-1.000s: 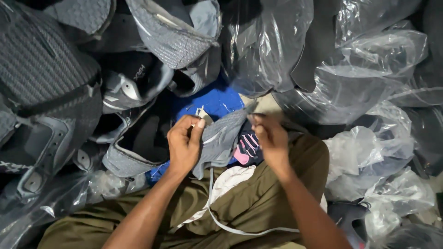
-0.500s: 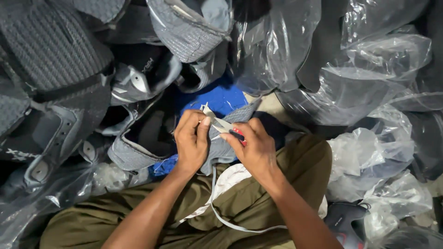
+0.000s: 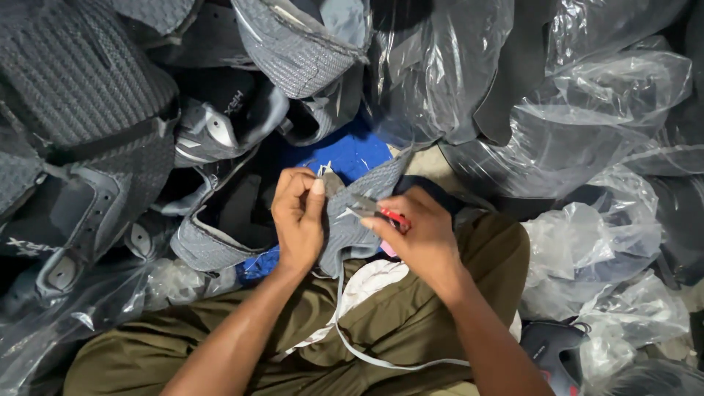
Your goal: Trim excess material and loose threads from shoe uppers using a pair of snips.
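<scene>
My left hand (image 3: 297, 220) pinches the edge of a grey knitted shoe upper (image 3: 352, 213) and holds it up over my lap. My right hand (image 3: 414, 235) grips a small pair of red-handled thread snips (image 3: 374, 211), whose metal tip rests against the grey fabric just right of my left thumb. The upper hangs down between both hands over my olive trousers (image 3: 396, 323). A blue cloth (image 3: 345, 154) lies behind the upper.
Grey and black shoe uppers (image 3: 95, 147) are heaped at the left and top. Clear plastic bags of dark parts (image 3: 557, 125) fill the right side and crumpled bags (image 3: 601, 249) lie by my right knee. A white cord (image 3: 367, 356) crosses my lap.
My right hand has moved left, from beside the upper to the fabric, bringing the snips' tip against it. My left hand keeps its pinch on the upper.
</scene>
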